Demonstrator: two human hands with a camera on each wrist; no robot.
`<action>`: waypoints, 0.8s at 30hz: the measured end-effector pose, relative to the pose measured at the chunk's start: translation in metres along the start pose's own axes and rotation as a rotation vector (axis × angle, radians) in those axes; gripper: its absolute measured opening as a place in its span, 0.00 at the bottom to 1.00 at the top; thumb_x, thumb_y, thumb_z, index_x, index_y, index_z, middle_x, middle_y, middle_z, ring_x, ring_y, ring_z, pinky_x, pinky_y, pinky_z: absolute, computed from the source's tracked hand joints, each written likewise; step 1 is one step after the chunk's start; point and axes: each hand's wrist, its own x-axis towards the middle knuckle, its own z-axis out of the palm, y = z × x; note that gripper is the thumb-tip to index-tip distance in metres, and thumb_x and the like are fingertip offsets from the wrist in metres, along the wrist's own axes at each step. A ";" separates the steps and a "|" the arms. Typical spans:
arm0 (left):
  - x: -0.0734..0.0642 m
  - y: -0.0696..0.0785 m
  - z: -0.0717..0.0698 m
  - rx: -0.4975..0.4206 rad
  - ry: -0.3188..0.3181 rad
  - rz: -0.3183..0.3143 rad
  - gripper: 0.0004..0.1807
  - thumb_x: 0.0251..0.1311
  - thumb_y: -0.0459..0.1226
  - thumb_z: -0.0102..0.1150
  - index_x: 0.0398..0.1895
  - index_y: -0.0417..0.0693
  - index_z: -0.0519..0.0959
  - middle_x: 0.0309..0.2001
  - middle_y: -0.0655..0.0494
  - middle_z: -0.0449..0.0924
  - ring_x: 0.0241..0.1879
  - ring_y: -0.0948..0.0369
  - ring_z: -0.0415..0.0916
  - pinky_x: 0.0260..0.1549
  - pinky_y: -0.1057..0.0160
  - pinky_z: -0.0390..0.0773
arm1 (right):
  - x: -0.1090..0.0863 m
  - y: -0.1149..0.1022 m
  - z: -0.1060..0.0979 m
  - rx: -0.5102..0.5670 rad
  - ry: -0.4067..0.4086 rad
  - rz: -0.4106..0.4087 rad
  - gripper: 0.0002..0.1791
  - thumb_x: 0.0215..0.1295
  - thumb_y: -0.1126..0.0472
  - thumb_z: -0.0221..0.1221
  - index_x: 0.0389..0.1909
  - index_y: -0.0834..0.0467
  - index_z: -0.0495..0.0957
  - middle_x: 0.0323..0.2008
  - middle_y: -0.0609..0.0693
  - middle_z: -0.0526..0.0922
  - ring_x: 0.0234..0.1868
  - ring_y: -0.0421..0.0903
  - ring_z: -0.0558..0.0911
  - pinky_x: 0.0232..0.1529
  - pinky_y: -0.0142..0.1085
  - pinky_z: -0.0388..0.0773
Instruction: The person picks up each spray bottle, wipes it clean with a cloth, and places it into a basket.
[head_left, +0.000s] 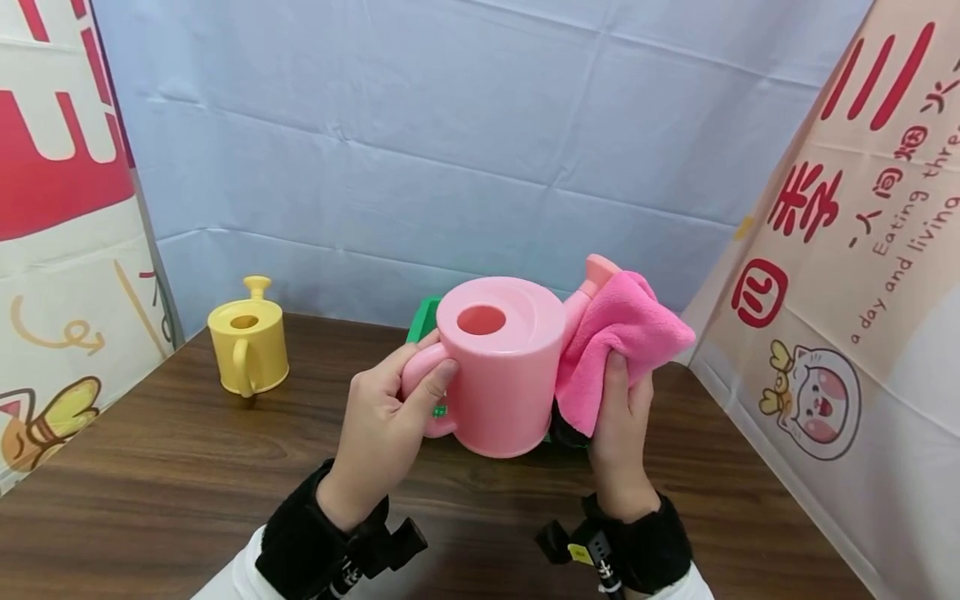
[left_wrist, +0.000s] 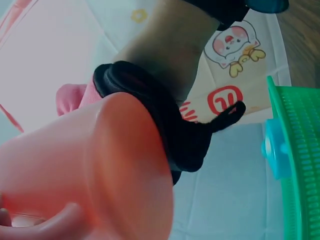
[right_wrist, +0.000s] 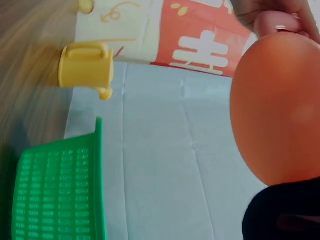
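**Pink watering can (head_left: pixel 506 408) held up off the table (head_left: pixel 150 500), a cloth at its spout (head_left: pixel 600 268)**

A person's left hand (head_left: pixel 386 417) grips the handle (head_left: pixel 422 368) of the pink watering can, fingers curled round it and thumb lying toward the can's wall. The can is in front of the person, its top with the round opening (head_left: pixel 482 320) visible from the head camera. Its base shows in both wrist views.

The right hand (head_left: pixel 624 417) holds a bright pink cloth (head_left: pixel 600 358) against the spout side of the can. Its fingers are closed on the cloth, though the folds hide part of them. The flared end of the spout sticks out above the cloth. Black fabric (left_wrist: pixel 185 135) with a narrow loop lies about the right hand, next to the pink; whether the two are one piece, the pictures do not tell.

Behind the can, and largely hidden by it in the head view, is a green basket (head_left: pixel 423 318) with slotted walls. A blue piece (left_wrist: pixel 277 150) sits on its side.

A smaller yellow watering can (head_left: pixel 251 358) stands upright on the table to the left, well apart from both hands. Its handle faces the person and its spout points away.

A pale blue sheet (head_left: pixel 450 142) hangs at the back, with printed cloths at the left (head_left: pixel 60 167) and right (head_left: pixel 870 292). Black wristbands (head_left: pixel 300 533) and white sleeves (head_left: pixel 238 573) cover the person's wrists and forearms.
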 end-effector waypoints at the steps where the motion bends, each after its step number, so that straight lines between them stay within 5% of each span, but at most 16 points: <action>1: 0.000 -0.001 0.000 -0.003 0.009 0.009 0.12 0.59 0.29 0.58 0.47 0.38 0.78 0.42 0.51 0.81 0.33 0.59 0.79 0.28 0.60 0.81 | 0.000 -0.001 0.000 0.003 0.004 0.039 0.11 0.72 0.58 0.45 0.49 0.58 0.67 0.41 0.52 0.70 0.45 0.45 0.72 0.46 0.32 0.69; 6: -0.001 -0.001 0.001 -0.087 0.054 0.036 0.03 0.62 0.29 0.55 0.34 0.35 0.75 0.25 0.48 0.74 0.25 0.58 0.78 0.28 0.61 0.81 | 0.004 -0.009 0.000 0.047 -0.002 0.276 0.14 0.72 0.49 0.45 0.47 0.55 0.67 0.38 0.49 0.72 0.43 0.43 0.73 0.45 0.33 0.70; 10: -0.001 0.000 0.000 -0.092 0.028 0.029 0.05 0.62 0.31 0.56 0.31 0.36 0.74 0.25 0.49 0.74 0.24 0.57 0.78 0.28 0.59 0.81 | 0.004 -0.013 -0.002 -0.055 -0.054 0.409 0.18 0.71 0.45 0.44 0.43 0.55 0.70 0.31 0.47 0.74 0.36 0.42 0.76 0.39 0.32 0.73; 13: 0.001 0.000 -0.003 -0.012 -0.035 -0.016 0.03 0.62 0.33 0.57 0.35 0.40 0.76 0.25 0.53 0.76 0.25 0.58 0.77 0.28 0.61 0.80 | 0.003 -0.014 -0.004 -0.134 -0.060 0.405 0.19 0.71 0.44 0.43 0.40 0.55 0.71 0.30 0.48 0.76 0.34 0.44 0.77 0.36 0.33 0.74; 19: 0.004 -0.004 -0.002 0.046 -0.152 -0.146 0.06 0.63 0.38 0.56 0.29 0.46 0.75 0.19 0.56 0.70 0.23 0.57 0.72 0.25 0.64 0.75 | 0.004 -0.016 -0.004 -0.078 0.017 0.340 0.21 0.71 0.44 0.43 0.43 0.57 0.71 0.32 0.50 0.74 0.35 0.44 0.76 0.38 0.34 0.73; 24: 0.001 -0.002 -0.001 0.060 -0.115 -0.170 0.09 0.62 0.40 0.58 0.27 0.47 0.74 0.19 0.57 0.71 0.22 0.59 0.72 0.23 0.64 0.74 | 0.000 -0.008 -0.005 -0.130 -0.029 0.342 0.20 0.71 0.45 0.43 0.43 0.58 0.71 0.31 0.50 0.74 0.34 0.45 0.76 0.37 0.35 0.74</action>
